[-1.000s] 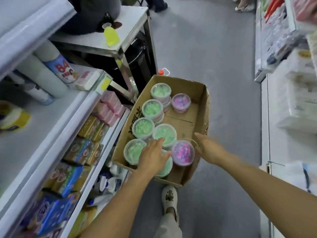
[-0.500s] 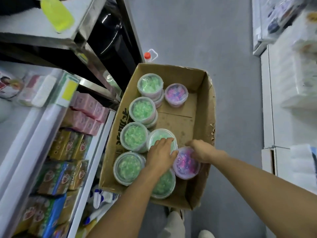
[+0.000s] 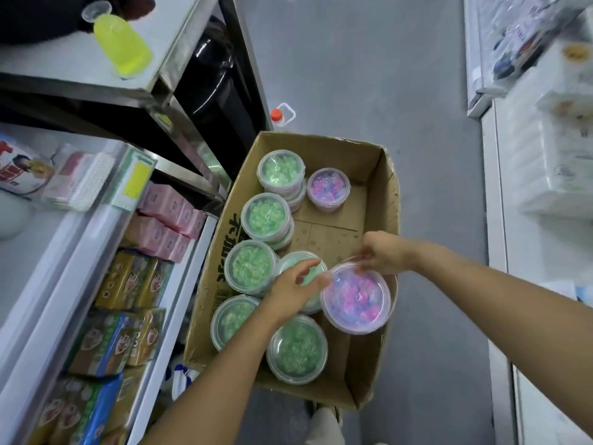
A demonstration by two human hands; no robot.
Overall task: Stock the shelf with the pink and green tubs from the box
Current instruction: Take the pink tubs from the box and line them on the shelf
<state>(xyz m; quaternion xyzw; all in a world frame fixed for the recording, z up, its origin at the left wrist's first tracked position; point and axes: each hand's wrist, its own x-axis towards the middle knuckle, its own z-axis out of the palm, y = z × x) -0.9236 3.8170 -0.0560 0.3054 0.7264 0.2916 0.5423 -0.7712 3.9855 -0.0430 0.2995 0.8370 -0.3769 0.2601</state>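
Two hands over open cardboard box [image 3: 382,200] on grey floor [image 3: 369,75].
- Right hand [image 3: 383,253]: fingers curled, pinching far rim of pink tub [image 3: 356,300]; tub lifted, tilted, above box's right wall nr near-right corner.
- Left hand [image 3: 295,292]: fingers loosely spread, fingertips at pink tub's left rim; palm over a green tub [image 3: 290,263] beneath. No firm grip visible.
- Green tubs, clear lids: row along box's left wall, far to near [image 3: 280,171], [image 3: 266,216], [image 3: 250,266], [image 3: 232,319]; far two sit on other tubs. One more [image 3: 296,348] at box's near edge.
- 2nd pink tub [image 3: 329,187] nr far edge, just beside far green stack.
- Box bottom bare at centre-right.
- Shelf [image 3: 106,232], left of box: pink packets [image 3: 167,220], gold-green packs [image 3: 134,281], blue-green packs [image 3: 96,380] lower down. Yellow price tag [image 3: 134,184] on shelf edge.
- Steel table [image 3: 154,59] beyond shelf w/ yellow bottle [image 3: 123,48] on its side.
- Red-capped jug [image 3: 280,115] behind box's far edge.
- White units [image 3: 545,155] along right side, contents blurred.
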